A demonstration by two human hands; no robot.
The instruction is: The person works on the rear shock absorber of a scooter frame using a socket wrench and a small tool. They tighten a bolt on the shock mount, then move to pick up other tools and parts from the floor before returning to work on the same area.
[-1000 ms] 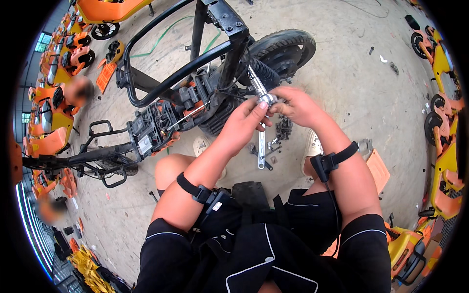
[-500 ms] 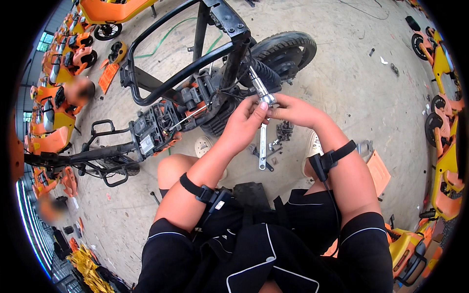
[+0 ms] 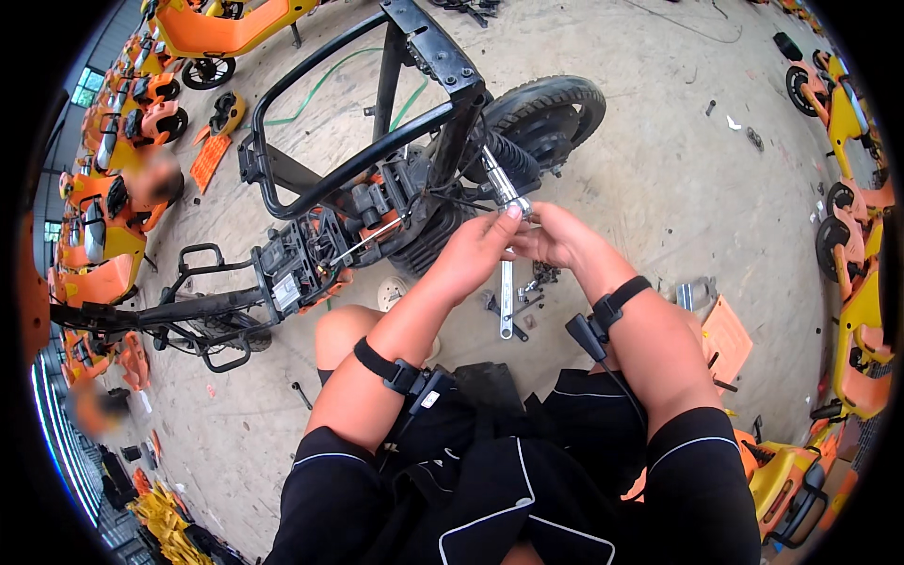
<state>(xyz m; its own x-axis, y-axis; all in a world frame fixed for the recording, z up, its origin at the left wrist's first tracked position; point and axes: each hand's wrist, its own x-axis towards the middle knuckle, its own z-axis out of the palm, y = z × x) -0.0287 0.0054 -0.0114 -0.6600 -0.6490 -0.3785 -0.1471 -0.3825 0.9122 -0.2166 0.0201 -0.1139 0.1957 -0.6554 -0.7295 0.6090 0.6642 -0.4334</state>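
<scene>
A chrome socket wrench [image 3: 496, 173] points up and away from me, its socket end close to the black shock absorber [image 3: 509, 156] of a stripped scooter frame [image 3: 353, 127]. Whether the socket sits on a fastener I cannot tell. My left hand [image 3: 476, 250] is closed around the near end of the tool, thumb laid on its round head. From the other side my right hand [image 3: 557, 235] grips the same end with curled fingers, which partly hide it. Just below both hands a long silver spanner [image 3: 507, 299] shows, apparently on the floor.
Loose bolts and small dark parts [image 3: 539, 278] lie beside the spanner. Beyond the frame stands its rear wheel [image 3: 546, 118]. An orange panel [image 3: 720, 344] rests on the floor at right. Rows of yellow and orange scooters [image 3: 852, 311] line both sides.
My right hand has turned and its forearm has swung inward and lower. The left hand stays on the socket wrench. The whole view has shifted slightly.
</scene>
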